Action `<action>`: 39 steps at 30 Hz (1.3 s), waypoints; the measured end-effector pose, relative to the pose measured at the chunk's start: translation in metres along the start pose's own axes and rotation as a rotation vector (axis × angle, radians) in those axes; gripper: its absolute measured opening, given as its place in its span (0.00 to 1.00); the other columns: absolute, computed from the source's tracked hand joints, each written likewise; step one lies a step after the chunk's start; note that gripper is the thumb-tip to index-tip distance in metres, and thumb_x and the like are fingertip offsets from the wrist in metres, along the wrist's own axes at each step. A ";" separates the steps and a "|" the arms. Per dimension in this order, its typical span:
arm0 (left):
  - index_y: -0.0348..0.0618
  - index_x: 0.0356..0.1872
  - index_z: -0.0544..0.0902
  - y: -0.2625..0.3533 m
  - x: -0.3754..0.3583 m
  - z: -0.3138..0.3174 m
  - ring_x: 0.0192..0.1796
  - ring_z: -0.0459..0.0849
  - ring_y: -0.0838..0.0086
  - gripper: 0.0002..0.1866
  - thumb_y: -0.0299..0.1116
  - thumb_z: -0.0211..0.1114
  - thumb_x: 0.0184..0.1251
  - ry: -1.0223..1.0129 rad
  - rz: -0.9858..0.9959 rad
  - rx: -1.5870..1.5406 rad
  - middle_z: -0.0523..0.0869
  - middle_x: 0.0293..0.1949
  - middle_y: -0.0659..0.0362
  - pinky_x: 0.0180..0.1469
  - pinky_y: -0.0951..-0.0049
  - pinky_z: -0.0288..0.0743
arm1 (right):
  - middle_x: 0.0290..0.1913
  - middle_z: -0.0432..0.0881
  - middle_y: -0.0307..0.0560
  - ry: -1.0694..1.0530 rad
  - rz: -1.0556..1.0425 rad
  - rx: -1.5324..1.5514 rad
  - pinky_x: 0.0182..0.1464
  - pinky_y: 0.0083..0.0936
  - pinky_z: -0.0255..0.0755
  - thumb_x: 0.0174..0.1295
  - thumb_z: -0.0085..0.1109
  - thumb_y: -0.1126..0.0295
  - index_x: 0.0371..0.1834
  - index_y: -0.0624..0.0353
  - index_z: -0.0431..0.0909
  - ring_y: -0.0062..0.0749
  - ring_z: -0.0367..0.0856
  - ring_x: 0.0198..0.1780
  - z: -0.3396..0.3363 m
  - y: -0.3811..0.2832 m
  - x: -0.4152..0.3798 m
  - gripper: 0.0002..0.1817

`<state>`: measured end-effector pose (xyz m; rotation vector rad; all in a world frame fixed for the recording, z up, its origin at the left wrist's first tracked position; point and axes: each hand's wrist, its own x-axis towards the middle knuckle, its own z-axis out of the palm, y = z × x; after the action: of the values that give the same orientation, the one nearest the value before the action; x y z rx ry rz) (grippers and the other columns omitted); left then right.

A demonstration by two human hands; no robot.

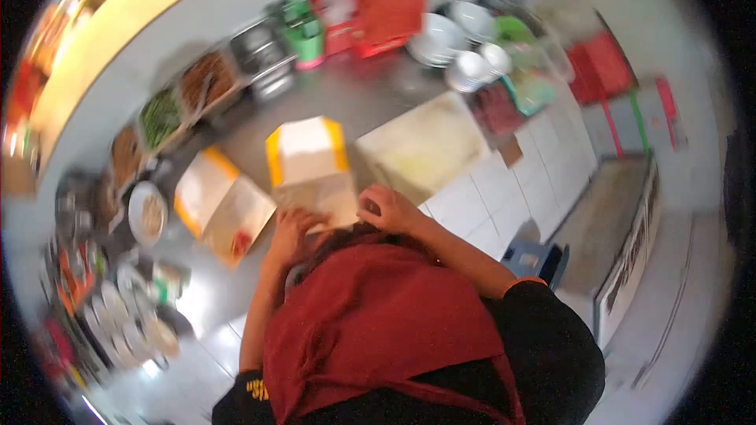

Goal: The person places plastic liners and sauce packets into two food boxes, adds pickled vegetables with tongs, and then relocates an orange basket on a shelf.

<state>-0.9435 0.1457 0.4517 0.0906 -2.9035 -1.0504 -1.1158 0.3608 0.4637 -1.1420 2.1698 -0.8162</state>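
Observation:
Two open cardboard food boxes with yellow edges stand on the metal counter. My left hand (295, 230) is at the near left corner of the right box (315, 177), its fingers bent over the inside. At that box's near right corner is my right hand (381, 208), with fingers curled towards the thumb. What either hand holds, if anything, is too blurred to make out. The left box (224, 203) has a small red item (240, 242) in its near part. A white cutting board (425, 144) lies to the right of the boxes.
Food trays with greens (161, 116) and brown food (206, 83) line the counter's back left. A white bowl (148, 214) is at left. Stacked white bowls (438, 38) and a red bag (374, 1) stand at the back. A blue stool (535, 258) is at right.

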 end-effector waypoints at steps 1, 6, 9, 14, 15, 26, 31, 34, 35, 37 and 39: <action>0.55 0.45 0.87 0.001 0.003 0.003 0.55 0.78 0.63 0.17 0.46 0.71 0.56 -0.109 0.009 0.000 0.86 0.47 0.59 0.60 0.55 0.64 | 0.40 0.79 0.52 0.061 0.068 0.090 0.47 0.34 0.75 0.61 0.62 0.55 0.43 0.58 0.77 0.40 0.80 0.41 -0.011 0.005 -0.014 0.17; 0.53 0.45 0.87 0.003 0.027 0.012 0.51 0.81 0.62 0.16 0.47 0.68 0.59 -0.239 -0.014 0.149 0.87 0.44 0.58 0.57 0.58 0.68 | 0.31 0.80 0.40 0.463 0.448 0.797 0.33 0.25 0.73 0.70 0.56 0.58 0.37 0.61 0.78 0.24 0.77 0.27 -0.020 0.077 -0.066 0.15; 0.50 0.44 0.87 0.037 0.053 -0.004 0.48 0.83 0.60 0.17 0.49 0.66 0.61 -0.441 -0.072 0.300 0.87 0.43 0.55 0.54 0.58 0.71 | 0.29 0.78 0.37 0.643 0.476 0.869 0.28 0.21 0.70 0.72 0.53 0.60 0.38 0.60 0.78 0.21 0.75 0.24 -0.058 0.103 -0.091 0.14; 0.45 0.44 0.86 0.063 0.096 -0.016 0.47 0.84 0.56 0.20 0.50 0.64 0.62 -0.759 -0.242 0.548 0.87 0.43 0.50 0.52 0.56 0.75 | 0.32 0.78 0.38 0.782 0.447 0.922 0.31 0.20 0.68 0.73 0.49 0.56 0.40 0.58 0.78 0.20 0.75 0.28 -0.179 0.179 -0.111 0.16; 0.44 0.45 0.85 0.081 0.112 -0.020 0.47 0.85 0.56 0.21 0.50 0.65 0.62 -0.784 -0.347 0.479 0.87 0.42 0.49 0.52 0.57 0.77 | 0.32 0.78 0.37 0.838 0.405 0.827 0.33 0.21 0.70 0.73 0.50 0.56 0.40 0.59 0.78 0.20 0.75 0.30 -0.216 0.191 -0.113 0.16; 0.37 0.52 0.82 0.280 0.314 0.062 0.45 0.87 0.60 0.20 0.41 0.66 0.65 -0.592 -0.456 -0.029 0.87 0.44 0.47 0.49 0.65 0.79 | 0.43 0.84 0.55 0.731 0.359 -0.432 0.49 0.42 0.76 0.59 0.64 0.62 0.46 0.62 0.76 0.49 0.83 0.47 -0.549 0.378 -0.019 0.17; 0.38 0.51 0.82 0.306 0.324 0.083 0.45 0.87 0.61 0.21 0.43 0.66 0.65 -0.524 -0.606 0.084 0.87 0.45 0.49 0.49 0.64 0.79 | 0.45 0.85 0.59 -0.193 0.563 -0.584 0.48 0.42 0.78 0.52 0.67 0.62 0.39 0.68 0.84 0.50 0.84 0.49 -0.574 0.420 0.022 0.19; 0.36 0.53 0.81 0.312 0.319 0.093 0.46 0.87 0.62 0.20 0.40 0.65 0.67 -0.400 -0.733 0.066 0.87 0.43 0.47 0.51 0.64 0.78 | 0.39 0.86 0.60 -0.345 0.651 -0.470 0.43 0.43 0.80 0.51 0.64 0.67 0.34 0.68 0.85 0.52 0.86 0.44 -0.588 0.431 0.033 0.14; 0.37 0.52 0.82 0.313 0.319 0.096 0.46 0.87 0.61 0.20 0.42 0.65 0.66 -0.421 -0.798 0.056 0.87 0.44 0.48 0.50 0.64 0.79 | 0.39 0.86 0.60 -0.357 0.642 -0.473 0.43 0.43 0.80 0.51 0.64 0.67 0.34 0.68 0.85 0.52 0.86 0.44 -0.595 0.434 0.032 0.14; 0.38 0.52 0.82 0.325 0.328 0.100 0.47 0.87 0.61 0.22 0.44 0.65 0.65 -0.453 -0.875 0.035 0.87 0.44 0.48 0.50 0.63 0.79 | 0.36 0.86 0.61 -0.169 0.375 -0.616 0.41 0.43 0.80 0.49 0.60 0.72 0.34 0.69 0.84 0.53 0.86 0.39 -0.608 0.436 0.027 0.12; 0.38 0.52 0.82 0.325 0.331 0.104 0.47 0.87 0.61 0.22 0.44 0.65 0.66 -0.463 -0.897 0.001 0.87 0.44 0.48 0.51 0.63 0.79 | 0.38 0.86 0.59 -0.213 0.389 -0.652 0.42 0.43 0.80 0.52 0.59 0.69 0.36 0.67 0.85 0.51 0.86 0.41 -0.624 0.427 0.027 0.13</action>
<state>-1.2930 0.4371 0.5900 1.4319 -3.3013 -1.2734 -1.7886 0.6918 0.5640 -0.9704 2.4202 0.1959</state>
